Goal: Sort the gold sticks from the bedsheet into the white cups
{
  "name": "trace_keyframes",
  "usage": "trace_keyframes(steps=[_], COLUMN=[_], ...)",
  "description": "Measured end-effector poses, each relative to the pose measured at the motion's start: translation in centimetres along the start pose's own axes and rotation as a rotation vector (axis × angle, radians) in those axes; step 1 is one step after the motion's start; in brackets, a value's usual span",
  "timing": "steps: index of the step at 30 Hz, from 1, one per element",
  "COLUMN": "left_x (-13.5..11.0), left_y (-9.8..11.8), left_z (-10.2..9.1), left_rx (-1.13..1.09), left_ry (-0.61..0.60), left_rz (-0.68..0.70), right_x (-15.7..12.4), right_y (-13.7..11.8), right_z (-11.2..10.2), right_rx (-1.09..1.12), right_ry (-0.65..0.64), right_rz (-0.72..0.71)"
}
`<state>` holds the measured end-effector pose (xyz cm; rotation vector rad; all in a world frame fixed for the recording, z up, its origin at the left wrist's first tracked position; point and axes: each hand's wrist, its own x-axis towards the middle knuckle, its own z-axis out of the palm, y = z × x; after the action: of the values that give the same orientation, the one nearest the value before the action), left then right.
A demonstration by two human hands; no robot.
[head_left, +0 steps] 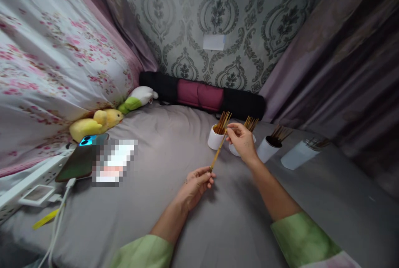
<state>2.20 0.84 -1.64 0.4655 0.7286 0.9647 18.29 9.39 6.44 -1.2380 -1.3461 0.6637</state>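
My left hand (197,183) pinches the lower end of a thin yellow-brown stick (217,154) above the grey bedsheet. My right hand (241,139) pinches the same stick's upper end, close to the nearest white cup (215,138). That cup holds several brown sticks. A second white cup (233,149) sits partly hidden behind my right hand, with sticks rising from it. Further right stand a third white cup (265,149) and a tipped white cup (296,156), both with sticks.
A dark phone (81,162) on a cable lies at the left beside a white power strip (29,180). Yellow (93,123) and green-white (137,98) plush toys rest near a floral quilt (52,52). A black and maroon bolster (202,95) lines the wall.
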Motion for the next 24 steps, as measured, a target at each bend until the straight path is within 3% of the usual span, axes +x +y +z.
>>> trace_keyframes(steps=[12,24], left_x=[-0.3,-0.3], left_y=[0.3,0.7], left_z=[0.0,-0.1], left_rx=[-0.01,-0.052], left_ry=[0.025,-0.004], left_rz=[-0.011,-0.015], right_x=[0.6,5.3], right_y=[-0.7,-3.4], right_z=[-0.7,-4.1], right_rx=[0.024,-0.048], right_ry=[0.014,0.188], right_rz=[-0.004,-0.111])
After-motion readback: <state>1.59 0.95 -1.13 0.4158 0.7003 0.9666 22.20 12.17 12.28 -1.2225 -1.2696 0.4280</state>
